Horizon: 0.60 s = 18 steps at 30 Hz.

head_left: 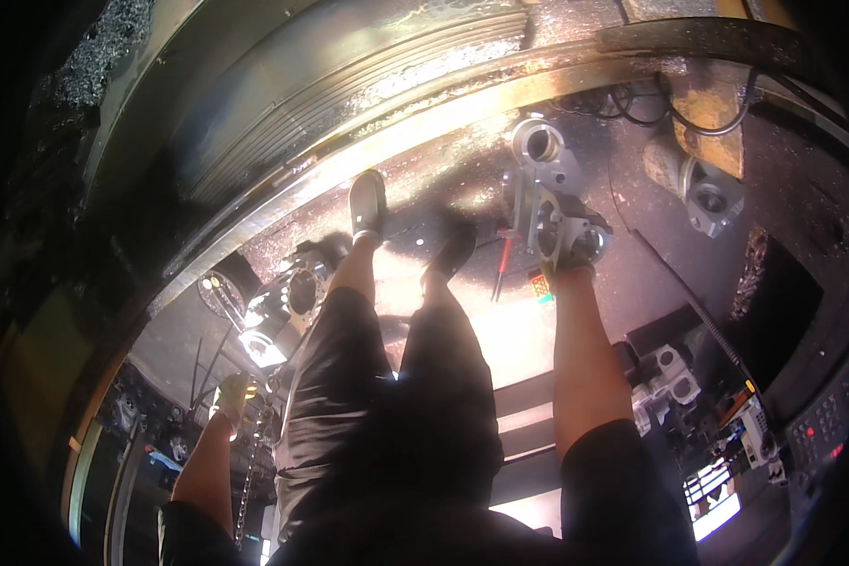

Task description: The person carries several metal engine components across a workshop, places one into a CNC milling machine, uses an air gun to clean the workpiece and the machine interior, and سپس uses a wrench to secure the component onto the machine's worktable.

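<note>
Grey metal casting with round bores (568, 229) at right of legs, near end at right hand (567, 268) (fingers mostly hidden; cannot tell if clamped). Second casting (545, 168) just beyond, seemingly touching. Red-handled tool (504, 262) on floor (443, 325), left of right hand. Left hand (230, 396), well apart from right, near hanging chain (250, 462); its grip, cannot tell. Shiny castings (281, 300) farther forward. Another casting (696, 193) far right.
</note>
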Tool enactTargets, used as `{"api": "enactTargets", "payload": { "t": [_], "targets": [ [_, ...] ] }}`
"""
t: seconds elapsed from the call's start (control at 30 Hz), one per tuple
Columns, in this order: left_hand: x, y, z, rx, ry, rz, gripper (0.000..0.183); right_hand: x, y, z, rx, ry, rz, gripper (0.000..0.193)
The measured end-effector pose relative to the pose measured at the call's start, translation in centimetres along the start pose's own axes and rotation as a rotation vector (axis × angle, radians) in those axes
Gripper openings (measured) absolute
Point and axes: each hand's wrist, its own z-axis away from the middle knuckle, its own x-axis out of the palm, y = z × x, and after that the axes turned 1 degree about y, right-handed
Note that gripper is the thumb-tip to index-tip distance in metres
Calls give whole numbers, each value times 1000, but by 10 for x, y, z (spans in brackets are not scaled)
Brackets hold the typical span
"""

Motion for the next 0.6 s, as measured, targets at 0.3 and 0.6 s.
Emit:
{"api": "enactTargets", "payload": {
  "t": [0.3, 0.6],
  "targets": [
    [17, 9, -5, 59, -28, 11, 47, 4, -4, 15, 106, 229, -157, 47],
    [-3, -18, -49, 407, -93, 26, 29, -5, -37, 153, -339, 511, 485, 42]
  ]
}}
